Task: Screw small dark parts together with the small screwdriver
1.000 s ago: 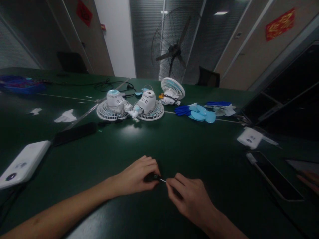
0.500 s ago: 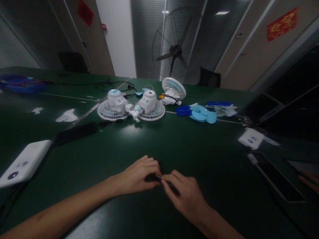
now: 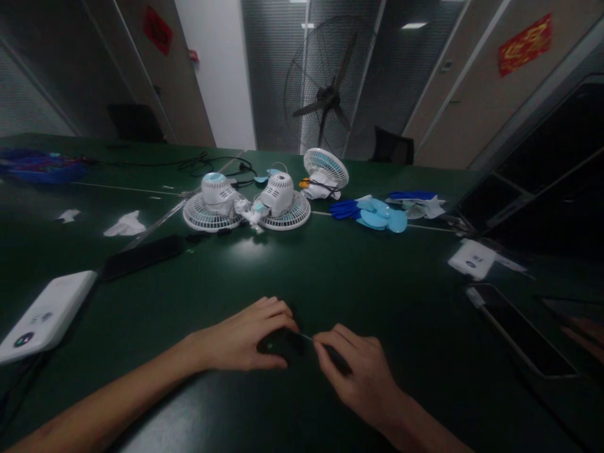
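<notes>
I have the right hand (image 3: 361, 370) pinching a rod (image 3: 306, 337), likely for control; the left hand (image 3: 245, 336) curves half-open, its hold unclear.

The rod (image 3: 306, 337) is silvery, desk (image 3: 377, 277) dark green, small fans (image 3: 277, 192) mostly white, loose blades (image 3: 383, 217) light blue, banner (image 3: 525, 45) red-and-gold

Office or meeting room, by its fittings. Long dark-green worktop (image 3: 377, 270) in joined sections; black chairs (image 3: 134, 123) along far side. Behind, glass partition (image 3: 274, 82) with slatted blinds, white pillar (image 3: 214, 69), plain door (image 3: 472, 119) bearing red-and-gold paper decoration (image 3: 525, 45). Large caged fan (image 3: 328, 94) stands by glass. Small white fans (image 3: 212, 202) and loose blue blades (image 3: 381, 215) on worktop lend workshop touch. Dim light; room's edges perhaps misread.
</notes>
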`<state>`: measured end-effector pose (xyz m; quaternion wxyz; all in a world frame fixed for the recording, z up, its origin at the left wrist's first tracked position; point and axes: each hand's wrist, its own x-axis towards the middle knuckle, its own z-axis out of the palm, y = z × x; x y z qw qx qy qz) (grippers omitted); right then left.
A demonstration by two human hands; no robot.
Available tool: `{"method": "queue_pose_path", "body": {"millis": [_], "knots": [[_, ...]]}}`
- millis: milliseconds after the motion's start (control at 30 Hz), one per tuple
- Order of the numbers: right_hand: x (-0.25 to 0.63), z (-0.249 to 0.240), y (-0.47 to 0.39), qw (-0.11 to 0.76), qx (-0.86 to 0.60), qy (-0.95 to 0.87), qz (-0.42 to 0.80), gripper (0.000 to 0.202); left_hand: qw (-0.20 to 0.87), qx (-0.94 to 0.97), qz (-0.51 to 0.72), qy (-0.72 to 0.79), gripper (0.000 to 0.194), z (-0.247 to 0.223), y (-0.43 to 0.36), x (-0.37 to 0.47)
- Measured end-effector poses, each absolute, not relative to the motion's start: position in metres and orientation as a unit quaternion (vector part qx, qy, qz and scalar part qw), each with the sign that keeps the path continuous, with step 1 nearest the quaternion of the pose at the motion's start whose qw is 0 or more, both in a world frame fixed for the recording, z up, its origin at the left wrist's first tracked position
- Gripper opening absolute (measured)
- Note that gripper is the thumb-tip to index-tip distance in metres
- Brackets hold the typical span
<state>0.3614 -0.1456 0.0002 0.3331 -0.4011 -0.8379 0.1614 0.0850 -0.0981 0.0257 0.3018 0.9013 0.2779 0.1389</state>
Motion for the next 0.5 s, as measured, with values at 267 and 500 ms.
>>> {"method": "queue_pose_path", "body": {"millis": [267, 500], "knots": [[0.365, 0.004, -0.147, 0.336, -0.395, -0.836, 0.178, 0.017, 0.227, 0.930, 0.119, 0.265, 0.015, 0.017, -0.090, 0.080], [0.367, 0.011, -0.149, 0.330, -0.382, -0.842, 0.191, 0.019, 0.167, 0.887, 0.147, 0.404, 0.026, 0.013, -0.032, 0.016]]}}
